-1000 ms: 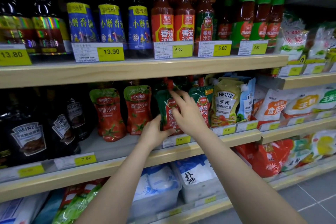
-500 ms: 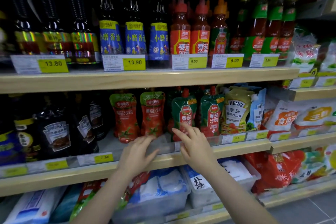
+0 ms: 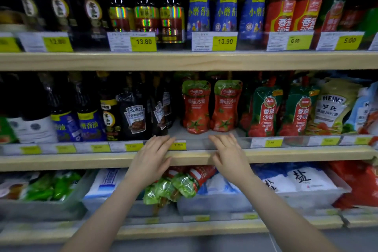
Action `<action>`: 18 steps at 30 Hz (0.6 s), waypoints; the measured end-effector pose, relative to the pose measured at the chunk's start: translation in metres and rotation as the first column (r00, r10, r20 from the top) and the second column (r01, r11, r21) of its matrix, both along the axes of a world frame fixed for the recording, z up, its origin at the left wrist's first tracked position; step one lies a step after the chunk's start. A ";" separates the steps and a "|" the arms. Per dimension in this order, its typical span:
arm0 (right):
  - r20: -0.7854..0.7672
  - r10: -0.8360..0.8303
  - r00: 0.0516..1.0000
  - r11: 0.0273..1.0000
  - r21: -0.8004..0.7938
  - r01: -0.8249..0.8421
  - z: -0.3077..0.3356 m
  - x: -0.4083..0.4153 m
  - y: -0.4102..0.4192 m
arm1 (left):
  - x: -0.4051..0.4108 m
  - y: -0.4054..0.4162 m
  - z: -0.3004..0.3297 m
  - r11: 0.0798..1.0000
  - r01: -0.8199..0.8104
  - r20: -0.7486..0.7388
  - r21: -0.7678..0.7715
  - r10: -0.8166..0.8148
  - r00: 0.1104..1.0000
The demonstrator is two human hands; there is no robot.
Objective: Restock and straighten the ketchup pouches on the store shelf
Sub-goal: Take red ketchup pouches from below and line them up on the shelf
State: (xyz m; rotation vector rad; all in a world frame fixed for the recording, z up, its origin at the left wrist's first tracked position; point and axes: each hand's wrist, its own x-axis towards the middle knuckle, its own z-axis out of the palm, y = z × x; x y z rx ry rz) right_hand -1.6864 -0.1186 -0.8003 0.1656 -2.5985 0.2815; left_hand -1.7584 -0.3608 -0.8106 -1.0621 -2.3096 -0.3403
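Two red ketchup pouches with green tops (image 3: 211,106) stand upright side by side on the middle shelf (image 3: 286,155), set back from its front edge. To their right stand two green-and-red ketchup pouches with spouts (image 3: 283,112). My left hand (image 3: 152,158) hovers in front of the shelf edge, below and left of the red pouches, fingers spread, holding nothing. My right hand (image 3: 228,153) is at the shelf edge just below the right red pouch, fingers apart, empty. More green-topped pouches (image 3: 180,185) lie on the shelf below, between my forearms.
Dark Heinz sauce bottles (image 3: 136,114) stand left of the red pouches, Heinz salad dressing pouches (image 3: 331,108) at the right. A clear rail with yellow price tags (image 3: 270,143) fronts the middle shelf. Bottles fill the top shelf; white bags in plastic bins (image 3: 302,182) sit below.
Both hands let go of the green-and-red pouches and drew back and left to the shelf edge in front of the two red pouches. The view shifted left and closer.
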 end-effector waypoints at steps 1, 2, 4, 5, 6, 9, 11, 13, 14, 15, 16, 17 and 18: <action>0.000 -0.026 1.000 0.999 -0.023 0.026 -0.001 0.000 -0.004 | 0.000 -0.007 0.000 1.000 0.013 0.005 -0.005 -0.013 1.000; 0.002 -0.049 0.999 0.998 -0.042 0.049 -0.003 0.001 -0.008 | -0.002 -0.012 -0.001 1.000 0.030 0.004 -0.008 -0.030 1.000; 0.000 -0.086 0.996 0.994 -0.072 0.085 -0.005 0.002 -0.014 | -0.006 -0.021 -0.003 0.998 0.067 -0.003 -0.016 -0.067 0.998; -0.002 -0.097 0.995 0.992 -0.086 0.097 -0.005 0.002 -0.017 | -0.007 -0.025 -0.004 0.996 0.084 -0.006 -0.018 -0.084 0.996; -0.004 -0.107 0.994 0.990 -0.098 0.106 -0.005 0.002 -0.020 | -0.009 -0.029 -0.005 0.995 0.096 -0.008 -0.016 -0.096 0.995; 0.018 -0.153 0.988 0.976 -0.156 0.154 -0.005 0.000 -0.029 | -0.012 -0.036 -0.011 0.993 0.111 0.004 -0.039 -0.110 0.994; 0.036 -0.171 0.985 0.964 -0.200 0.175 -0.006 0.000 -0.036 | -0.012 -0.037 -0.014 0.993 0.116 0.022 -0.036 -0.115 0.993; 0.049 -0.175 0.983 0.952 -0.247 0.182 -0.009 0.003 -0.040 | -0.011 -0.035 -0.015 0.993 0.117 0.050 -0.021 -0.116 0.992; 0.060 -0.173 0.983 0.948 -0.260 0.183 -0.009 0.004 -0.042 | -0.010 -0.033 -0.014 0.994 0.112 0.062 -0.008 -0.111 0.992; 0.078 -0.171 0.982 0.946 -0.265 0.185 -0.009 0.005 -0.043 | -0.009 -0.032 -0.013 0.995 0.104 0.071 0.006 -0.105 0.992; 0.100 -0.168 0.981 0.947 -0.261 0.189 -0.009 0.006 -0.043 | -0.008 -0.031 -0.013 0.995 0.098 0.079 0.016 -0.099 0.992; 0.119 -0.166 0.979 0.948 -0.254 0.192 -0.009 0.008 -0.043 | -0.006 -0.030 -0.013 0.995 0.097 0.084 0.020 -0.098 0.992; 0.128 -0.164 0.978 0.950 -0.248 0.191 -0.008 0.008 -0.042 | -0.005 -0.030 -0.013 0.995 0.099 0.079 0.022 -0.101 0.992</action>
